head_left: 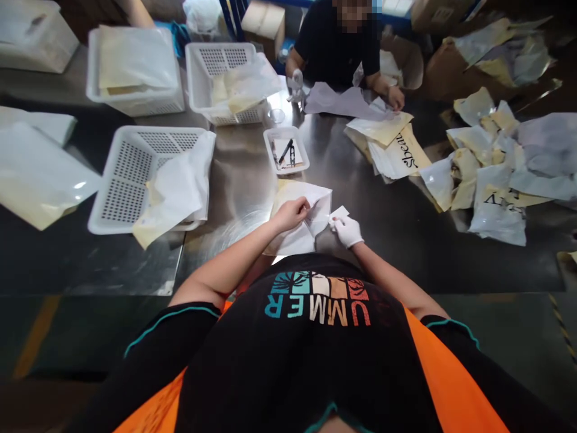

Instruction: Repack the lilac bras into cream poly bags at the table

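My bare left hand [293, 214] is closed on a white sheet with yellowish backing [287, 191], which lies on the metal table in front of me. Its fingers pinch the sheet near a lifted fold, and the fingertips are partly hidden. Just to the right, my right hand [348, 231] wears a white glove and grips a small white card [339, 212]. The card's upper end sticks out above the fingers, close to the sheet's right edge.
Beyond the sheet stands a small white tray [307, 161] with black tools. White baskets [96, 221] with sheets are at left. On the right lie printed sheets [408, 157] and crumpled bags [498, 219]. Across the table, a co-worker in black [336, 51] handles a pale sheet [338, 101].
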A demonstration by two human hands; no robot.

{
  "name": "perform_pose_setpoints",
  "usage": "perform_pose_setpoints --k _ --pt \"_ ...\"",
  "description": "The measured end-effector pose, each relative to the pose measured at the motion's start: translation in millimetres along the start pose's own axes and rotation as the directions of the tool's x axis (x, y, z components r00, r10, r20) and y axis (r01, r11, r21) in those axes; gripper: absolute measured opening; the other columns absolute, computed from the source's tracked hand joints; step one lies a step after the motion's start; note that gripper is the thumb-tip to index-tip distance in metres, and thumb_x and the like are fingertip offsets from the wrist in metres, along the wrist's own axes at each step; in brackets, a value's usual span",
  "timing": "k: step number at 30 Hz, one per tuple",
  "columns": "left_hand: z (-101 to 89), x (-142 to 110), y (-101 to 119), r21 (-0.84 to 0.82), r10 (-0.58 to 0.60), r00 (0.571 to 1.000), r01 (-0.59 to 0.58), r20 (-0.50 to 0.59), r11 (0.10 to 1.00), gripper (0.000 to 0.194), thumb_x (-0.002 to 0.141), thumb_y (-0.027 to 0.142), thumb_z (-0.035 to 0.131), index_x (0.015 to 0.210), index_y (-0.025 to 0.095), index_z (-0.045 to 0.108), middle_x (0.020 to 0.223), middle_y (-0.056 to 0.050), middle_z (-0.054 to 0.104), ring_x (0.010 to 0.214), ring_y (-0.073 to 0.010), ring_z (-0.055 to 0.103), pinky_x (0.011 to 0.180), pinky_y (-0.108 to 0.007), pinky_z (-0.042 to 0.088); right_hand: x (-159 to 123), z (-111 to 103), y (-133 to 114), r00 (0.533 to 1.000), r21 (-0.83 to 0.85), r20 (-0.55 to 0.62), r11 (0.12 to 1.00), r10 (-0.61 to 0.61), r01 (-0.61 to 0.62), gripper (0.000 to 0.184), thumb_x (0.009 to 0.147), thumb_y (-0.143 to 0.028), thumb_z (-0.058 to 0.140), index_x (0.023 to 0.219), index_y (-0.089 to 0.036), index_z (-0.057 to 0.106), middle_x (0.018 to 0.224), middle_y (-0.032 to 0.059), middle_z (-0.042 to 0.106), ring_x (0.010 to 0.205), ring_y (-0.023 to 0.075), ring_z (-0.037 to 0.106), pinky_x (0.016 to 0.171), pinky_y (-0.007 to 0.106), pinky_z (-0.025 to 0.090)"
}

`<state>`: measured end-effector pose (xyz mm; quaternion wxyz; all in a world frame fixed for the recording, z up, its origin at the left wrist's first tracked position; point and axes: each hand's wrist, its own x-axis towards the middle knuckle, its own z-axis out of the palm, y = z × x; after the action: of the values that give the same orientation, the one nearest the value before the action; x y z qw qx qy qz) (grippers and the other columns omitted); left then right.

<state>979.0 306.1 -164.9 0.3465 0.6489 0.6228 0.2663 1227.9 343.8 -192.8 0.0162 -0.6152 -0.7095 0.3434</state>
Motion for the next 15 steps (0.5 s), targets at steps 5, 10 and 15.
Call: perform_pose_setpoints --k 5,10,15 --pt "-9.4 -8.4 5.5 -0.124 0.048 0.998 -0.043 0.038 0.991 0.009 0.082 0.014 0.056 0.085 0.021 0.061 0.07 0.002 0.059 0.068 -0.0156 0.054 0.07 -0.028 0.042 15.7 -2.5 30.8 0.998 -0.268 0.052 0.963 -0.023 0.036 0.085 0.092 -0.021 0.073 0.171 -0.011 0.045 0.175 0.0226 0.041 0.151 0.0384 0.052 0.126 0.045 0.042" --pt "-38.4 -2.8 13.4 -0.282 0.144 0.99 -0.138 -0.001 0.949 0.005 0.082 0.019 0.063 0.083 0.02 0.059 0.068 0.005 0.052 0.066 -0.0125 0.046 0.069 -0.026 0.041 33.0 27.8 24.2 0.977 -0.562 0.12 0.799 -0.175 0.212 0.065 0.106 -0.025 0.053 0.17 -0.012 0.045 0.182 0.023 0.027 0.167 0.0388 0.025 0.133 0.059 0.025" --pt "-62.1 -5.4 2.7 -0.391 0.079 0.995 -0.096 -0.059 0.915 0.012 0.084 0.025 0.068 0.082 0.02 0.058 0.063 0.007 0.044 0.061 -0.0109 0.04 0.063 -0.025 0.034 38.2 27.0 33.4 0.958 -0.587 0.183 0.757 -0.221 0.287 0.048 0.11 -0.019 0.04 0.149 -0.008 0.065 0.168 0.0252 0.049 0.157 0.0344 0.039 0.128 0.051 0.031"
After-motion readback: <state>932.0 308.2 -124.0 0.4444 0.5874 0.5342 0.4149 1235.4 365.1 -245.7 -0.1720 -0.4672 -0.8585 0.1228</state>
